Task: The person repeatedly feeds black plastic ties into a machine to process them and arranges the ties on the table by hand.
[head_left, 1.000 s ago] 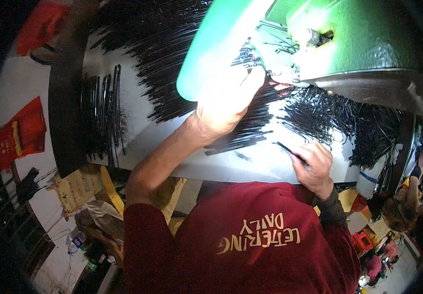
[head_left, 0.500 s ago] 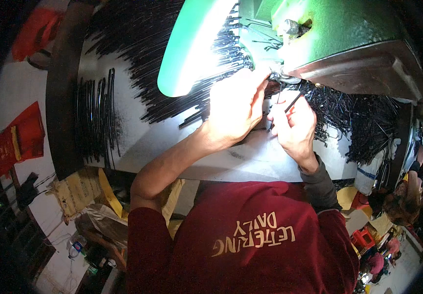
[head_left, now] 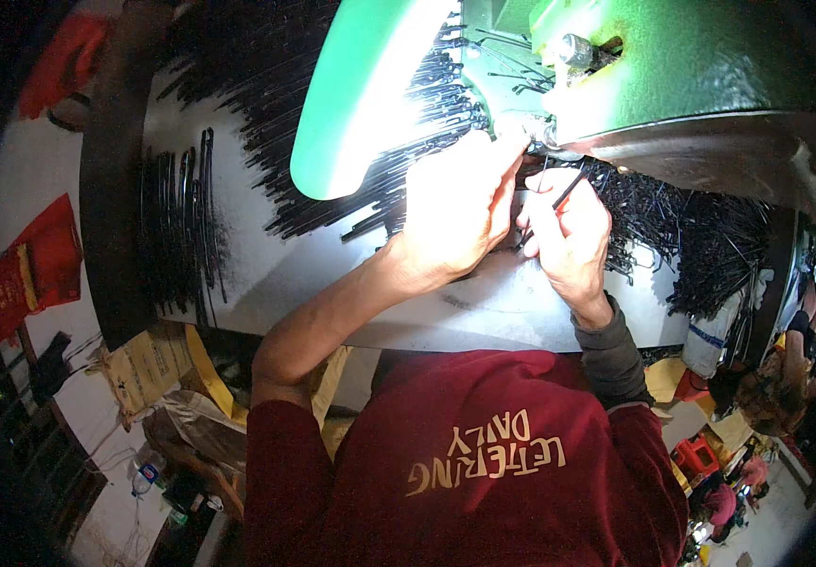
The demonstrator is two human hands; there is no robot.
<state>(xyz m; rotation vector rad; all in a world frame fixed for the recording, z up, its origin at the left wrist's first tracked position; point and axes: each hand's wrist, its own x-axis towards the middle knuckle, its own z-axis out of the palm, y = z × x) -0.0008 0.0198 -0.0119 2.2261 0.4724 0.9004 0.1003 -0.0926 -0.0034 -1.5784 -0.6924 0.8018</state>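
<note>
A slim black rod [head_left: 570, 189] is gripped by the right hand's [head_left: 573, 231] fingers, slanting up-right, just below the metal fitting [head_left: 542, 130] neared by the left hand [head_left: 457, 208], whose hold cannot be told.

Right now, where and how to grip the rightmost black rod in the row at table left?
Probably pinch the rightmost black rod near its far end, coming from its right: that end juts past its neighbours; other rods crowd its left, pale tabletop borders its right.

Hard white glare from green lamp [head_left: 356, 99], my left hand [head_left: 455, 203] overexposed, shadow across tabletop [head_left: 465, 319], dark fisheye-bent edges.
</note>
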